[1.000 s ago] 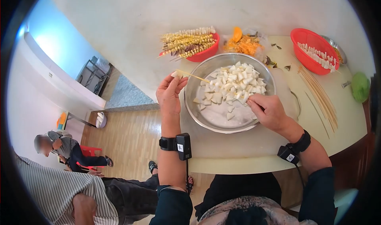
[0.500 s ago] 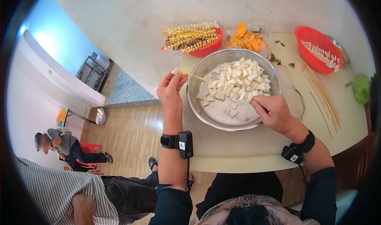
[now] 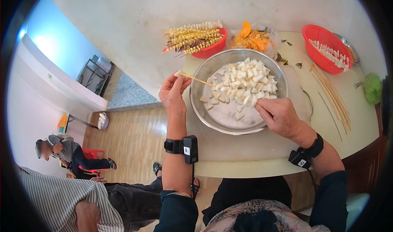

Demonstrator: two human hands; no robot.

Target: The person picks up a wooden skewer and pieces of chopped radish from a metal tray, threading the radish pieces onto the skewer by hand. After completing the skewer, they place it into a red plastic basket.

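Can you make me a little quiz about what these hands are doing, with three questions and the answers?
1. What is in the wide, round silver metal basin?
a) orange shreds
b) chunky white pieces
c) green leaves

2. True or false: the left hand pinches a small white chunk by one end of the thin, pale wooden skewer.

3. Fill in: the bunch of long, bare wooden sticks lies to the basin's ____ (left or right).

Key: 1. b; 2. true; 3. right

Food-preparation room, apparently a small eatery or home: desk [image 3: 245,168], steel basin [image 3: 239,131] of cut pieces [image 3: 245,82], loaded skewers [image 3: 194,39], wood-look floor [image 3: 127,138] seen.
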